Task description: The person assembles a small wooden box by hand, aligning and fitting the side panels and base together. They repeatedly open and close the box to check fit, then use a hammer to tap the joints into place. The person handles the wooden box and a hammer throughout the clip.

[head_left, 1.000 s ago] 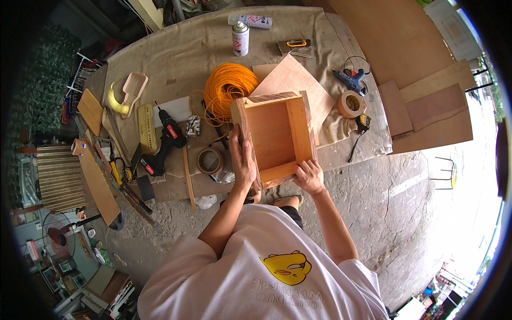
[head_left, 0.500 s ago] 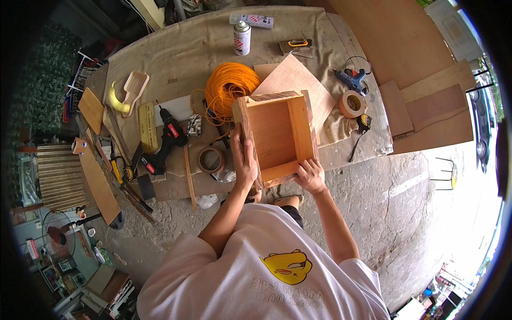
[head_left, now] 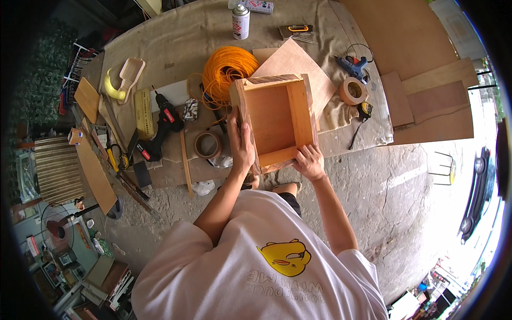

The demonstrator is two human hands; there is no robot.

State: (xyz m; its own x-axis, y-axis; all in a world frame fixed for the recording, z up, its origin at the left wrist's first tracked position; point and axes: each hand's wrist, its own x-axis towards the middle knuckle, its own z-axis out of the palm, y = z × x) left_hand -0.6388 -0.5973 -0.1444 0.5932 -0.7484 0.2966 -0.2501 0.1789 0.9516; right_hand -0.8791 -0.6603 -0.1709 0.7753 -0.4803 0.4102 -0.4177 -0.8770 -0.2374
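Observation:
I hold a square open wooden box [head_left: 274, 120] up in front of me with both hands. My left hand [head_left: 242, 144] grips its left wall, fingers wrapped over the edge. My right hand [head_left: 309, 160] grips the near bottom right corner. The box's open side faces me and shows its plywood bottom panel. Behind the box lie a coil of orange cord [head_left: 226, 69] and a thin plywood sheet [head_left: 293, 61] on a cloth-covered work surface [head_left: 176, 42].
A black and red cordless drill [head_left: 160, 128], two tape rolls [head_left: 208, 145] [head_left: 352, 90], a blue glue gun [head_left: 353, 66], a spray can [head_left: 241, 21], a tape measure [head_left: 297, 29] and wood strips [head_left: 93, 165] lie around. Plywood boards [head_left: 432, 106] lie at right on the concrete floor [head_left: 405, 192].
The box has shifted slightly in my hands; both hands keep their grip. Nothing else has moved.

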